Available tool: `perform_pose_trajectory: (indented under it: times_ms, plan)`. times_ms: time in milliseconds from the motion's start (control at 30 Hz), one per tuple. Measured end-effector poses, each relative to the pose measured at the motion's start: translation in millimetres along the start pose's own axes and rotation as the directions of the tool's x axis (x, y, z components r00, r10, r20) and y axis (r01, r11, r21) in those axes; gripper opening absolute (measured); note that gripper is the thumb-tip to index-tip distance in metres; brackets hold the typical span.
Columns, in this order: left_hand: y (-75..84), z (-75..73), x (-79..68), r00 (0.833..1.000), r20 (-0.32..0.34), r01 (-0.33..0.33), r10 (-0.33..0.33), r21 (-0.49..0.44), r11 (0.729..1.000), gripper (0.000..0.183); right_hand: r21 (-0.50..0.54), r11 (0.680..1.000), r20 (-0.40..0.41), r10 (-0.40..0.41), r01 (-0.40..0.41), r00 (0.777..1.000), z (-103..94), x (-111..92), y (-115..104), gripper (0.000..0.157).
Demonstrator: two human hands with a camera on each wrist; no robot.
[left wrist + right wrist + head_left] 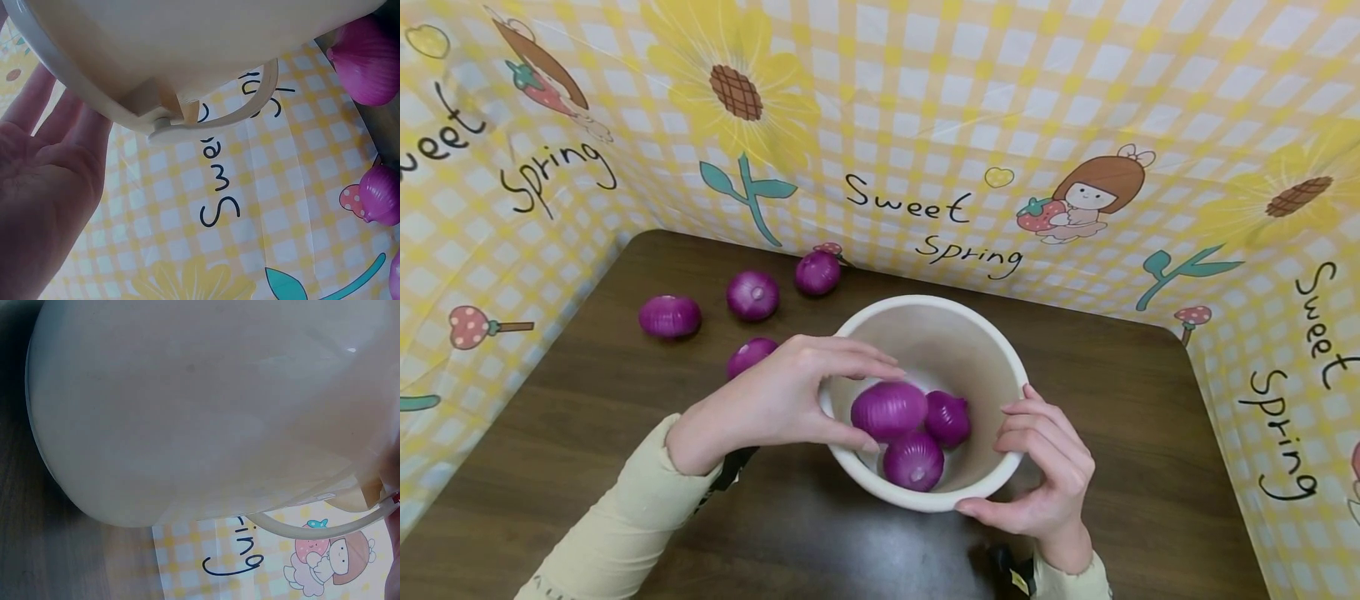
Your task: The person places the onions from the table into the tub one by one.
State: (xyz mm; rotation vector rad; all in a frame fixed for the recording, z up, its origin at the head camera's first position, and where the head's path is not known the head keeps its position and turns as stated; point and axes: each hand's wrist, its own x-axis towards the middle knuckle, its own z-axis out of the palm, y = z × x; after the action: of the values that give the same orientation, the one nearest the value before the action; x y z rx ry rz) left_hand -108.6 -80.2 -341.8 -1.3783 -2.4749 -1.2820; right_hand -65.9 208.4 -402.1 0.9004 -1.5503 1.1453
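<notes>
A cream bucket [930,502] stands on the dark wooden table, and its handle [250,109] shows in the left wrist view. My left hand [782,396] reaches over the bucket's left rim. Its fingers and thumb are around a large red onion [889,411] inside the bucket. Beside that onion are two more, a small red onion [948,418] and a red onion [914,462] with its pale end up. My right hand [1048,467] grips the right rim, fingers over the edge and thumb at the front. In the right wrist view the bucket's wall [187,412] fills most of the picture.
Left of the bucket lie several loose red onions: one onion [670,317] farthest left, another onion [752,296] beside it, one [817,273] by the back edge. A further onion [751,357] is partly behind my left hand. Checked yellow cloth [880,125] walls the table.
</notes>
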Motion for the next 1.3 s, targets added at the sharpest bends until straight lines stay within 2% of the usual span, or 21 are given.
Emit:
perform_pose_trajectory:
  times_ms: [400, 900, 1300]
  plan:
    - [-0.5, -1.4, 0.7, 0.994, -0.089, -0.067, 0.066, -0.009, 0.998, 0.065, -0.01, 1.0, 0.001, -0.006, 0.006, 1.0, -0.4, -0.6, 0.5, 0.066]
    - [-1.7, -4.9, -0.3, 0.988, -0.151, -0.004, 0.01, 0.04, 0.999, 0.061, -0.003, 1.0, 0.001, -0.012, 0.012, 1.0, 0.1, -0.4, 0.5, 0.066]
    - [-5.8, -7.5, 0.3, 0.962, -0.27, -0.034, 0.049, 0.057, 0.998, 0.057, -0.006, 1.0, 0.002, -0.011, 0.011, 1.0, 0.1, -0.2, -0.2, 0.065]
